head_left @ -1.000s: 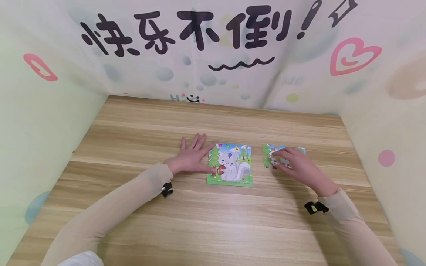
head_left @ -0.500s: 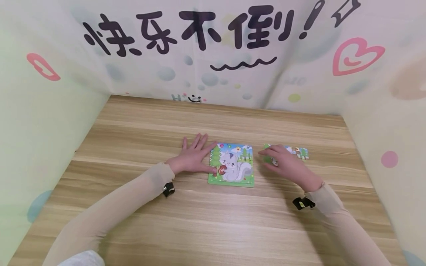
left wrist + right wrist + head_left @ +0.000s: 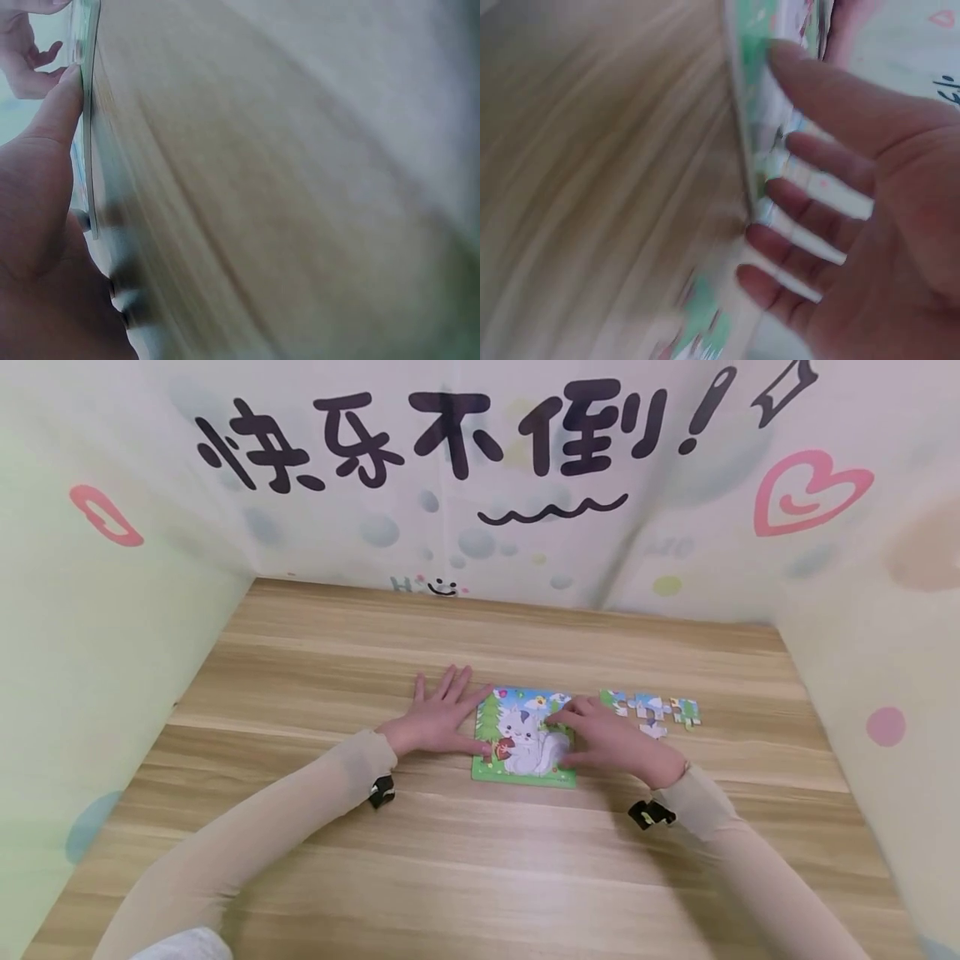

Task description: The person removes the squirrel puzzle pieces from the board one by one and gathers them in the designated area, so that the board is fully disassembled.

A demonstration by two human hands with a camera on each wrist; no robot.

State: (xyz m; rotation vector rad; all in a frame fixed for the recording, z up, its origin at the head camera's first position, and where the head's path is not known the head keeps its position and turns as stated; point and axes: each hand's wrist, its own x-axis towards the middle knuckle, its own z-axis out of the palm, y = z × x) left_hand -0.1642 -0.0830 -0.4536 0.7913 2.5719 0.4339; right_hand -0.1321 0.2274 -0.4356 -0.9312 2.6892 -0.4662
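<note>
A square jigsaw puzzle [image 3: 522, 745] with a grey squirrel picture lies flat on the wooden table. My left hand [image 3: 435, 722] rests at its left side, fingers spread on the table and the thumb on the puzzle's left edge. Over the puzzle's right part is my right hand [image 3: 611, 742], hiding some of the picture there. In the right wrist view the thumb and fingers of this right hand [image 3: 855, 180] are apart, slightly bent, with nothing visible between them. The left wrist view shows the left thumb [image 3: 60, 112] against the board.
Several loose jigsaw pieces [image 3: 651, 705] lie to the right of the puzzle, some of them interlocked or close together. Behind the table [image 3: 450, 860] stands a patterned white cloth backdrop [image 3: 337, 539] with black lettering. Pale panels border both sides.
My right hand has moved left from above the loose pieces to the puzzle's right part, uncovering those pieces. The left hand has stayed in place. The head view has shifted slightly.
</note>
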